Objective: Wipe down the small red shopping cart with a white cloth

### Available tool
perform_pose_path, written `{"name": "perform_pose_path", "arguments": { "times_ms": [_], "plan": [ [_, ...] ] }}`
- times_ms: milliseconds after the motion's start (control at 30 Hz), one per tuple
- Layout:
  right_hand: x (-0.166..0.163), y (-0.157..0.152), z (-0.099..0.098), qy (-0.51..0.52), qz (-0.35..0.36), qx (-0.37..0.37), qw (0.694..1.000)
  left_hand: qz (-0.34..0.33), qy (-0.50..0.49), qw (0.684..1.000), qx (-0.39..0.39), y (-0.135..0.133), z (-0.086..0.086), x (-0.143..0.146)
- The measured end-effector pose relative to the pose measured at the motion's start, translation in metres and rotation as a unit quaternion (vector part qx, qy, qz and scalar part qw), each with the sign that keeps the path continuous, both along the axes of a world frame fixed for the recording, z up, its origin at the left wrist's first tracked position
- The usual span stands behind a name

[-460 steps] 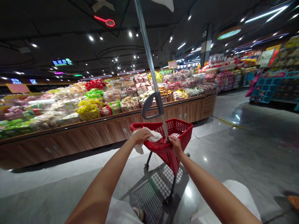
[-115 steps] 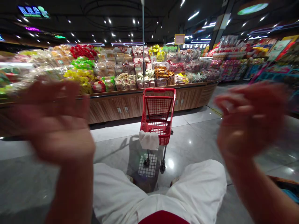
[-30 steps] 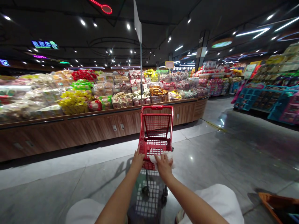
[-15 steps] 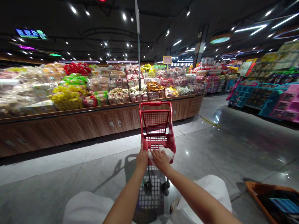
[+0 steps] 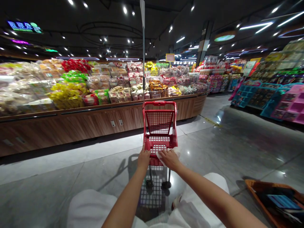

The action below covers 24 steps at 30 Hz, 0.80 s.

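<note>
A small red shopping cart (image 5: 160, 139) with a grid basket stands right in front of me, a tall thin pole (image 5: 143, 63) rising from its left side. My left hand (image 5: 143, 157) grips the cart's near left corner, fingers closed round the rim. On the near right part of the same rim lies my right hand (image 5: 169, 157), its fingers bent over a white cloth (image 5: 176, 151) pressed against the red plastic. Part of the cloth is hidden beneath that hand.
Beyond the cart runs a long wood-panelled counter (image 5: 102, 123) heaped with packaged snacks (image 5: 68, 95). At lower right an orange basket (image 5: 254, 186) holds dark items and a blue-striped thing. Teal and pink racks (image 5: 249, 95) stand at right on the grey floor (image 5: 232, 145).
My right hand and the white cloth have slid a little to the right along the cart's near rim. The left hand keeps its hold on the corner.
</note>
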State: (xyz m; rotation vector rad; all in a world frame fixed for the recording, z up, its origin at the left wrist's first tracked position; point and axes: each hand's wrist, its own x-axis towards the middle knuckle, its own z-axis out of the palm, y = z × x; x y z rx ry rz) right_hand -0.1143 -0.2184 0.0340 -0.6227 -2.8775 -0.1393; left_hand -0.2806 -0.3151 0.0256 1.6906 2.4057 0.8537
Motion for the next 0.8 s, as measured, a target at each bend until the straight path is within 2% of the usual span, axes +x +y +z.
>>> {"name": "perform_pose_path", "arguments": {
  "times_ms": [100,200,300,467,633,800],
  "plan": [
    [-0.025,-0.02,-0.001,-0.008,0.003,0.009,1.0,0.014,0.065,0.992,-0.108,-0.002,0.008,0.0],
    [-0.024,-0.021,0.006,-0.022,0.047,0.007,0.999,0.011,0.111,0.982,-0.155,-0.007,0.014,-0.004],
    [-0.004,-0.003,0.017,-0.049,0.088,-0.018,0.995,0.004,0.141,0.978,-0.157,-0.011,0.015,-0.008],
    [0.019,0.024,0.028,-0.065,0.094,-0.028,0.993,0.006,0.142,0.977,-0.16,-0.009,0.012,-0.002],
    [0.003,0.009,0.017,-0.087,0.029,-0.048,0.995,0.025,0.132,0.978,-0.16,-0.005,0.009,0.003],
    [-0.018,-0.017,0.002,-0.053,0.003,-0.008,0.999,0.021,0.164,0.974,-0.156,-0.01,0.007,-0.005]
  ]
}}
